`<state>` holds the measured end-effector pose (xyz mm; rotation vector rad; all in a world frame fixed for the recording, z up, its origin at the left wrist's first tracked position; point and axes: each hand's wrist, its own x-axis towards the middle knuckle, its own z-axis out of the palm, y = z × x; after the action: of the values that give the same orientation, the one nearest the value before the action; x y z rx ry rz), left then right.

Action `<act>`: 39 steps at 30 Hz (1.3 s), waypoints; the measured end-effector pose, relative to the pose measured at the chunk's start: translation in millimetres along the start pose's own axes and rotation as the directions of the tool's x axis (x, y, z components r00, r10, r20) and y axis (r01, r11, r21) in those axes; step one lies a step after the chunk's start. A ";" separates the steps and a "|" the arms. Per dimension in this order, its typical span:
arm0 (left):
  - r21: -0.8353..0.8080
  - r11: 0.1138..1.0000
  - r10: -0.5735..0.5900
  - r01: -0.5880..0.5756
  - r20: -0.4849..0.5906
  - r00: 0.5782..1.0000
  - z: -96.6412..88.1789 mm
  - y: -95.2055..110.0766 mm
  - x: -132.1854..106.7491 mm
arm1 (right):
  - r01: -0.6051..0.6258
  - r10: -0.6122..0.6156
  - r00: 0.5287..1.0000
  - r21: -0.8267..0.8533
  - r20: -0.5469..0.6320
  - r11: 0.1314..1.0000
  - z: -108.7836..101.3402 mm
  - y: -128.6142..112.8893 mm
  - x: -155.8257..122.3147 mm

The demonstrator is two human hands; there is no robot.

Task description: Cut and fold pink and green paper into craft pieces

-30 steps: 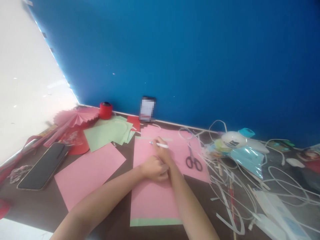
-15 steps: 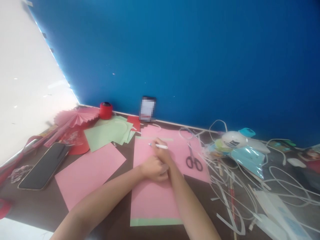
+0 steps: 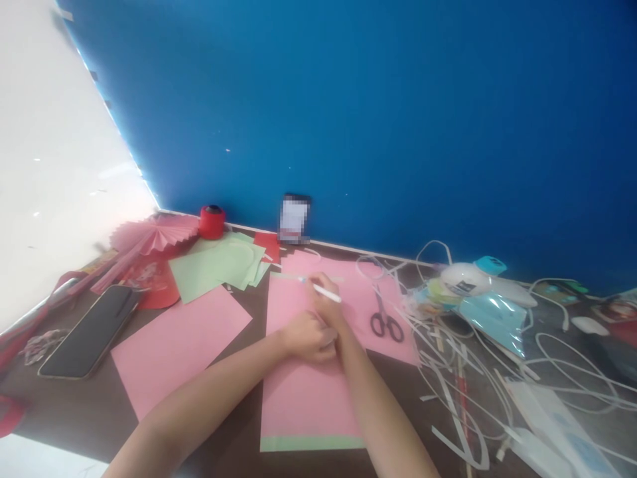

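Note:
My right hand grips a white pen, its tip touching the far end of a pink paper sheet that lies over a green sheet showing at the near edge. My left hand rests on the same pink sheet beside the right wrist, fingers curled into a loose fist; whether anything is in it is hidden. A thin green strip lies along the sheet's far edge near the pen tip.
Black scissors lie right of the sheet. A second pink sheet, a phone, green papers, a pink paper fan and a red roll are left. White paper strips and plastic bags clutter the right. A blue wall rises behind.
The pen tip has shifted slightly farther up the pink sheet, toward the green strip. The left hand has stayed put.

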<state>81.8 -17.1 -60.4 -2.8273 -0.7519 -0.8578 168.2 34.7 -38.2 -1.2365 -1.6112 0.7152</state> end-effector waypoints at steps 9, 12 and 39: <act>-0.004 0.998 0.059 -0.059 0.022 0.998 -2.1 -2.3 1.2 | 0.034 -0.031 0.985 -0.017 0.170 0.999 1.5 0.6 -0.8; -0.006 0.999 0.053 -0.053 0.018 0.998 0.0 -2.5 0.9 | 0.012 -0.014 0.992 0.023 0.125 1.000 0.6 -0.9 -0.1; -0.079 0.988 0.139 -0.136 0.041 0.989 -5.5 -0.5 1.1 | 0.028 -0.034 0.991 0.048 0.128 0.998 10.0 -6.7 1.2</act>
<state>79.6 -17.4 -55.2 -2.9342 -0.5322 -0.8196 156.4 34.7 -35.8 -1.1493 -1.7051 0.8222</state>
